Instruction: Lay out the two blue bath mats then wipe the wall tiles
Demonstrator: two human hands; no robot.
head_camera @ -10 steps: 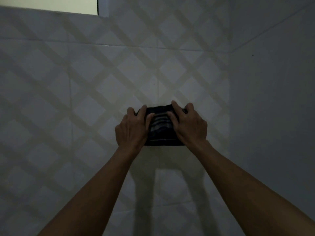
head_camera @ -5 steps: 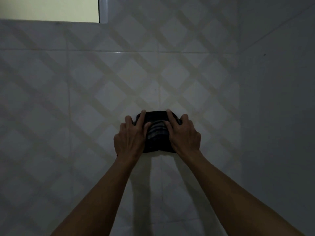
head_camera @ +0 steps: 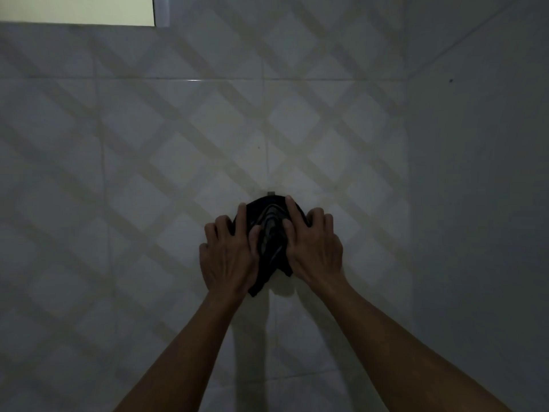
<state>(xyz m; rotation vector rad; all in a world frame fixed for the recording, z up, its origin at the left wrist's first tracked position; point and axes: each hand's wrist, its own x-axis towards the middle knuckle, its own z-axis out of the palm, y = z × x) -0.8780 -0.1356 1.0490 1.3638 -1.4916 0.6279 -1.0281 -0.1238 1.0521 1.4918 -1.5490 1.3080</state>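
Observation:
A dark striped cloth (head_camera: 269, 233) is bunched against the tiled wall (head_camera: 178, 150), a pale wall with a diagonal lattice pattern. My left hand (head_camera: 227, 257) presses its left side with fingers spread. My right hand (head_camera: 315, 245) presses its right side the same way. The cloth is squeezed narrow between the two hands, and a corner hangs down below them. No bath mats are in view.
A side wall (head_camera: 481, 203) meets the tiled wall in a corner at the right. A lit window opening (head_camera: 77, 8) with a pale frame sits at the top left. The room is dim.
Both hands have slid the cloth down the wall and drawn closer together, so the cloth has bunched from a wide flat shape into a narrower one.

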